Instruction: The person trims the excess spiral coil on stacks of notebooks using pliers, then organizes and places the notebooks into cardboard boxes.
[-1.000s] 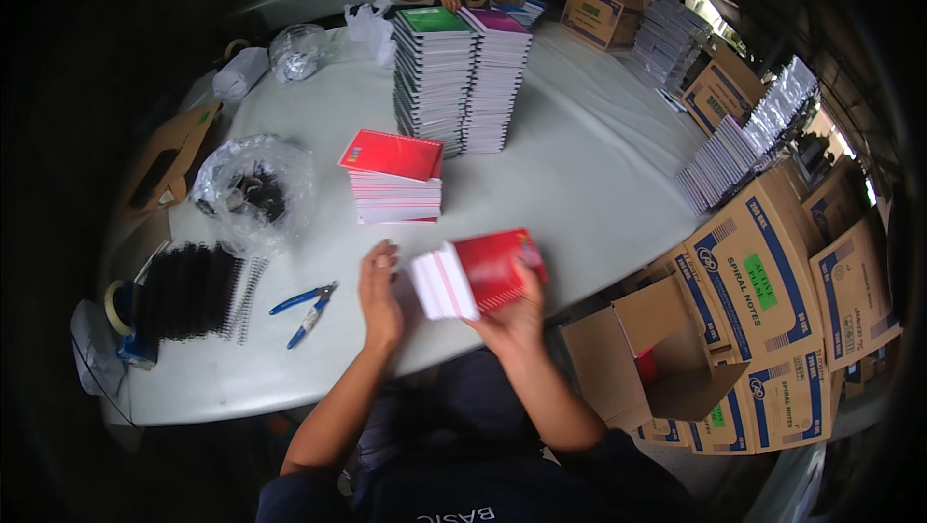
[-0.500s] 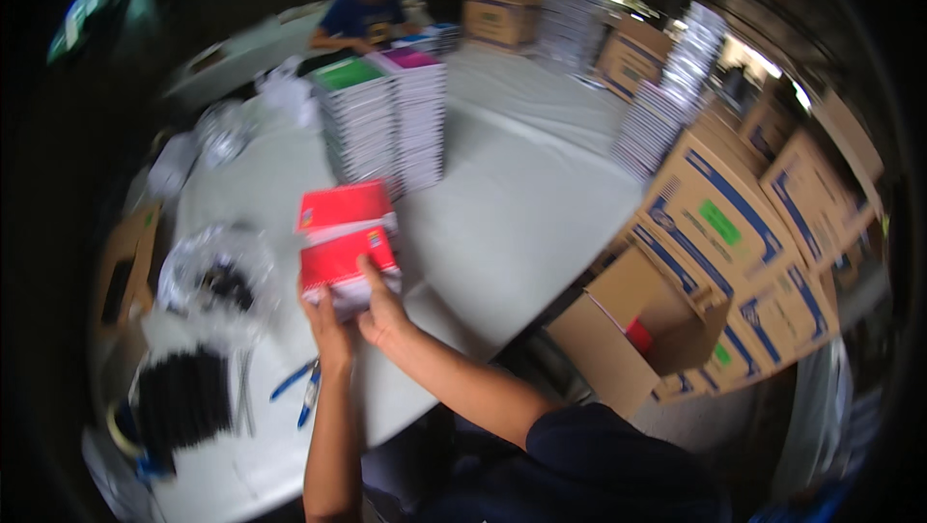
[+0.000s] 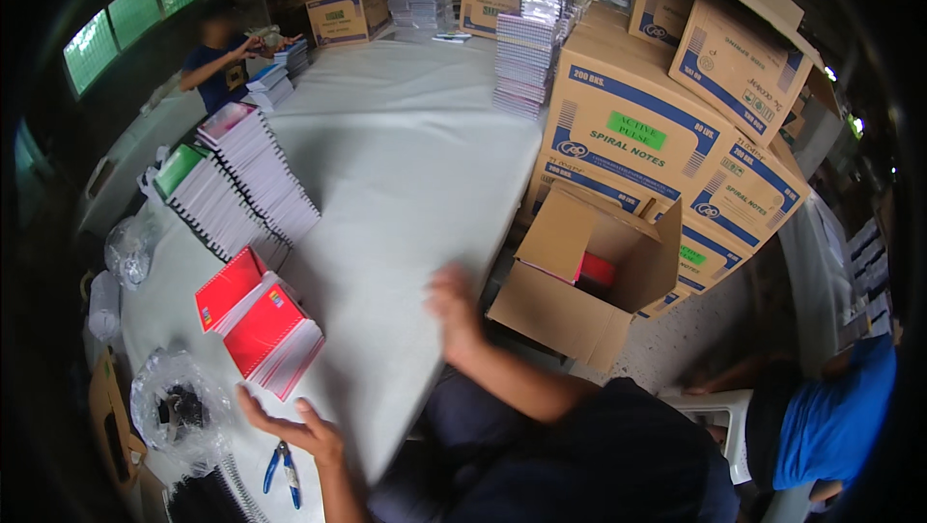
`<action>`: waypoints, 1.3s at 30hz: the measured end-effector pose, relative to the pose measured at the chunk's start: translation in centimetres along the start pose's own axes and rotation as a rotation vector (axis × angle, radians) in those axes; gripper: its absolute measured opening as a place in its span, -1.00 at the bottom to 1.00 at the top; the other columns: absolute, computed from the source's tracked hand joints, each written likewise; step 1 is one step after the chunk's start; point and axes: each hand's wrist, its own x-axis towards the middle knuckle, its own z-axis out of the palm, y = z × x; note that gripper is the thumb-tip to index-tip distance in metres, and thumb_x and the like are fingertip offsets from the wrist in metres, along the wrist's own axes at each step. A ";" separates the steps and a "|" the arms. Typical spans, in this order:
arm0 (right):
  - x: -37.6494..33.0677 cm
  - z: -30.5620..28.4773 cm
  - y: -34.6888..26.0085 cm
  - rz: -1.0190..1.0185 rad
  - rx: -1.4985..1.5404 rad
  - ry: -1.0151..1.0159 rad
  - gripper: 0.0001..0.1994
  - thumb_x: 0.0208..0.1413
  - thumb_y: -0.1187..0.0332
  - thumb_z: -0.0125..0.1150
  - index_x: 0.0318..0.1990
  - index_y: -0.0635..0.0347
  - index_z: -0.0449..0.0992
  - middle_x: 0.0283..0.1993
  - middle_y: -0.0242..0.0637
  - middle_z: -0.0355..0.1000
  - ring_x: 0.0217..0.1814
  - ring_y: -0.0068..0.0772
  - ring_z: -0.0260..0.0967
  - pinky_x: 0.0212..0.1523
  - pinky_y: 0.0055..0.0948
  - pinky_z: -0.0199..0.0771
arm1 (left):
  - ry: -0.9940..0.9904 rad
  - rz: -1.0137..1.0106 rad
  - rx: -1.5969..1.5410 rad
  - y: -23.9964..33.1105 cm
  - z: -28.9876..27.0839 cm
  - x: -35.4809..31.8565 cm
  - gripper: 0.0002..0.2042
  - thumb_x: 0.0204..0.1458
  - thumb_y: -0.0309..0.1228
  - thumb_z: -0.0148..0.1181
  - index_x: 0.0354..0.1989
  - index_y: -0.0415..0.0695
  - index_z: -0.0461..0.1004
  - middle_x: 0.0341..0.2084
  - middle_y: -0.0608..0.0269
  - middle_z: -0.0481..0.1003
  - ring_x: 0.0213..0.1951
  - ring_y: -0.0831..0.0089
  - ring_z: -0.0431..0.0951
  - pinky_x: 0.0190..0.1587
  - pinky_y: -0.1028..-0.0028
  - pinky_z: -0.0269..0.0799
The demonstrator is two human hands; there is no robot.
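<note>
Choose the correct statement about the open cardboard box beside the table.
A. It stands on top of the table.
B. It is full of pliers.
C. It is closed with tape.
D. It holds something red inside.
D: the open cardboard box stands on the floor next to the table, flaps up, with a red item showing inside it.
</note>
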 end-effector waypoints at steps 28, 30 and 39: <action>27.6 -44.8 0.2 0.115 0.463 0.552 -0.48 0.12 0.00 -0.18 0.09 0.22 0.25 0.06 -0.17 0.30 0.09 -0.14 0.27 0.10 -0.14 0.28 | -1.111 0.062 0.534 5.3 30.5 1.0 -0.10 -0.16 0.33 -0.04 0.30 0.02 0.00 0.31 0.13 -0.09 0.34 0.14 -0.21 0.31 0.04 -0.39; 28.0 -45.0 0.7 0.106 0.477 0.559 -0.48 0.12 0.00 -0.17 0.09 0.22 0.25 0.06 -0.17 0.30 0.09 -0.14 0.27 0.10 -0.14 0.28 | -1.080 0.091 0.529 4.6 31.0 0.6 -0.13 -0.16 0.31 0.00 0.28 0.02 0.04 0.30 0.11 -0.05 0.34 0.12 -0.16 0.30 0.03 -0.35; 29.4 -46.9 0.2 0.023 0.555 0.577 -0.46 0.10 -0.01 -0.14 0.09 0.23 0.25 0.06 -0.15 0.30 0.08 -0.13 0.27 0.10 -0.14 0.28 | -1.064 0.126 0.541 5.1 31.7 0.5 -0.16 -0.15 0.24 0.07 0.28 0.03 0.06 0.29 0.15 -0.01 0.34 0.17 -0.15 0.32 0.11 -0.36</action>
